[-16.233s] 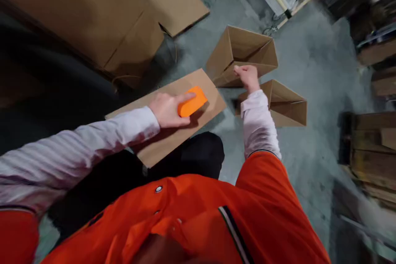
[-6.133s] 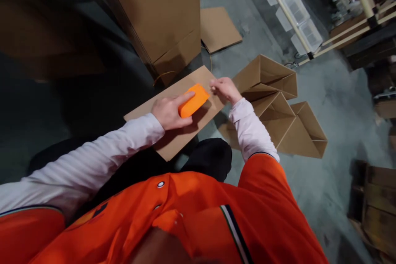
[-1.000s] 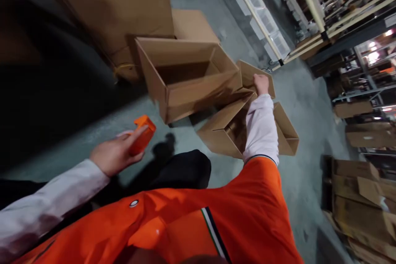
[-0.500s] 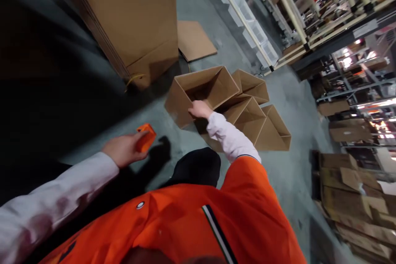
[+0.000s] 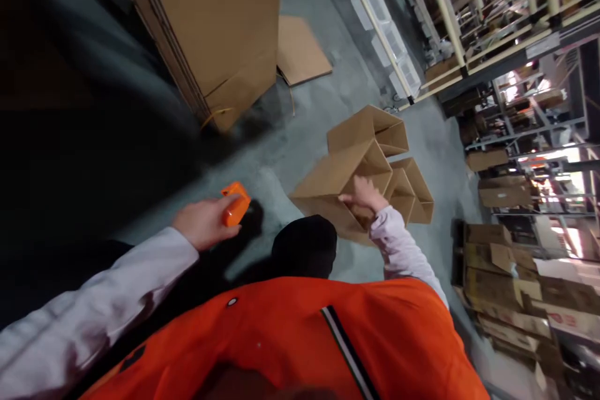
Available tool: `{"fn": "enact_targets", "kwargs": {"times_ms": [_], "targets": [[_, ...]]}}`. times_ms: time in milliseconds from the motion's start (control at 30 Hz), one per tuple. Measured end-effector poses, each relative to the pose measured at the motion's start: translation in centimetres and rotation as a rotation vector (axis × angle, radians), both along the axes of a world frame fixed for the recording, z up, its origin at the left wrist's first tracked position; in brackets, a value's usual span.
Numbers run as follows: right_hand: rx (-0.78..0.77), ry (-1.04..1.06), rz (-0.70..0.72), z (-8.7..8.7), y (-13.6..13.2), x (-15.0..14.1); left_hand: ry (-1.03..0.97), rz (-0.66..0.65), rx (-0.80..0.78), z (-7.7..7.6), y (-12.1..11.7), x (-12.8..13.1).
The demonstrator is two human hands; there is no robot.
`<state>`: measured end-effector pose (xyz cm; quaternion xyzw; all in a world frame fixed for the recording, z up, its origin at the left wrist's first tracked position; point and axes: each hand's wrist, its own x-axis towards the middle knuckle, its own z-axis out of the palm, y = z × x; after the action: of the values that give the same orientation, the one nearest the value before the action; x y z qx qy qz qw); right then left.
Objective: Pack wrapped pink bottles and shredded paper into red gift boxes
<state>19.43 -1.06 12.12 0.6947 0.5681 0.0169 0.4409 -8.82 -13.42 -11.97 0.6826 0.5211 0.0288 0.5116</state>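
Note:
My left hand (image 5: 202, 224) is closed around a small orange plastic tool (image 5: 237, 204), held above the floor; its exact kind is not clear. My right hand (image 5: 366, 195) grips the near edge of an open cardboard box (image 5: 335, 172), thumb on the outside and fingers over the rim. That box lies tilted, its opening facing right. Close against it are another open cardboard box (image 5: 351, 127) behind and more open box mouths (image 5: 422, 190) to the right. The insides are mostly in shadow.
Tall flat cardboard sheets (image 5: 225, 19) stand at upper left, with a loose cardboard piece (image 5: 302, 53) on the floor beside them. A rack with clear plastic bins (image 5: 391, 37) is at the upper right. Stacked cartons (image 5: 497, 281) stand at right. My dark-clad leg (image 5: 304, 244) is below the boxes.
My right hand has moved right along with the box it grips, which has swung from the left toward the other boxes. My left hand keeps the orange tool and is slightly further right.

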Motion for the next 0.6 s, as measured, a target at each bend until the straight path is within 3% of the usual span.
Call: {"fn": "enact_targets", "kwargs": {"times_ms": [67, 133, 233, 333, 400, 467, 600], "targets": [[0.07, 0.102, 0.213, -0.8, 5.0, -2.5, -0.033, -0.002, -0.012, -0.3, 0.1, 0.3], [0.107, 0.266, 0.449, -2.9, 10.9, -7.0, -0.054, 0.007, -0.045, -1.0, 0.5, 0.7], [0.191, 0.469, 0.737, -7.5, 19.4, -16.9, -0.057, 0.072, -0.079, -2.2, 1.4, 1.1], [0.258, 0.612, 0.987, -11.1, 25.3, -27.4, -0.042, 0.139, -0.092, -3.5, 2.5, 1.3], [0.242, 0.665, 1.062, -12.7, 27.2, -32.8, -0.044, 0.169, -0.105, -4.3, 3.2, 1.6], [0.273, 0.724, 1.049, -14.2, 27.7, -36.2, -0.052, 0.195, -0.108, -5.0, 3.8, 1.9], [0.483, 0.82, 0.798, -18.2, 26.5, -37.6, -0.1, 0.203, -0.094, -5.9, 4.4, 2.6]]}}
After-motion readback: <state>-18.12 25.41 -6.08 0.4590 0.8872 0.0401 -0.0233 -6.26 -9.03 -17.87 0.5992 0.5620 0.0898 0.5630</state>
